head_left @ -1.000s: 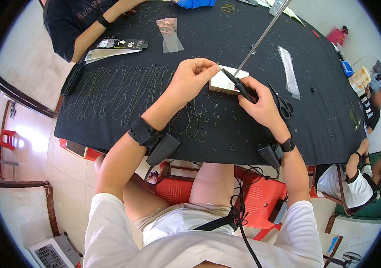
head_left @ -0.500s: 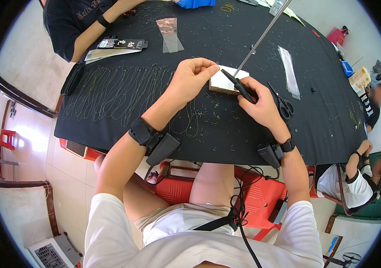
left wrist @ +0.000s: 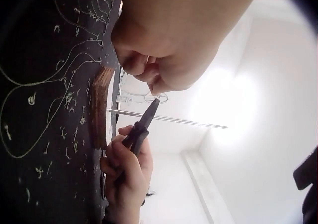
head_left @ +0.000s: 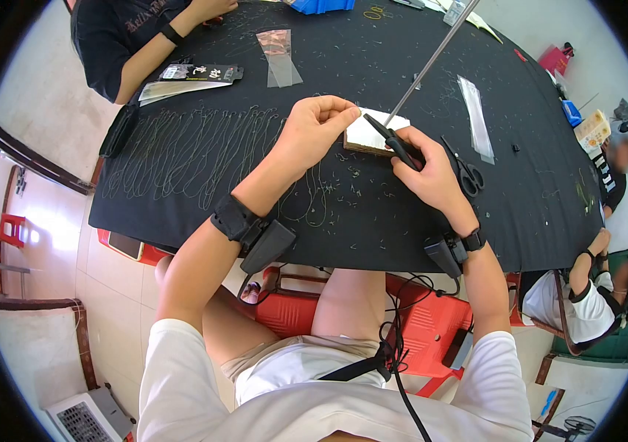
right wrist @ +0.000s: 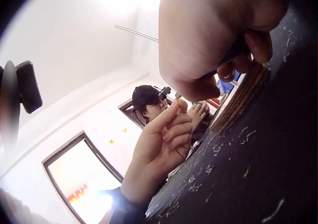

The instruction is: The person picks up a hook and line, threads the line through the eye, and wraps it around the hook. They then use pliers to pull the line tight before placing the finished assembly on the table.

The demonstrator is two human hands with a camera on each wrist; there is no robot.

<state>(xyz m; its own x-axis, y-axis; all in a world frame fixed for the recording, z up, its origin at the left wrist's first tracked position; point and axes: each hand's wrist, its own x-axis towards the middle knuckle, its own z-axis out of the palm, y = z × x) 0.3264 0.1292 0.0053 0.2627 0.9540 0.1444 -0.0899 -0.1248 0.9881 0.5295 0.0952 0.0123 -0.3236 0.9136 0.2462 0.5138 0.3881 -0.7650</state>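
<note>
My left hand holds thumb and forefinger pinched together over the left side of a white-topped block. A fine thread loop shows at those fingertips in the left wrist view. My right hand grips a black pointed tool that looks like small scissors, its tip close to the left fingertips. The block has brown layered sides, and a thin metal rod rises over it. In the right wrist view, the right hand hides most of the tool.
Looped cords lie in a row at left on the black table. Black-handled scissors rest right of my right hand, with clear plastic sleeves beyond. Thread scraps are scattered about. Another person sits across at far left.
My two hands and the black tool stay almost still, the left fingertips shifting very slightly left. The hand of the person across the table has moved a little.
</note>
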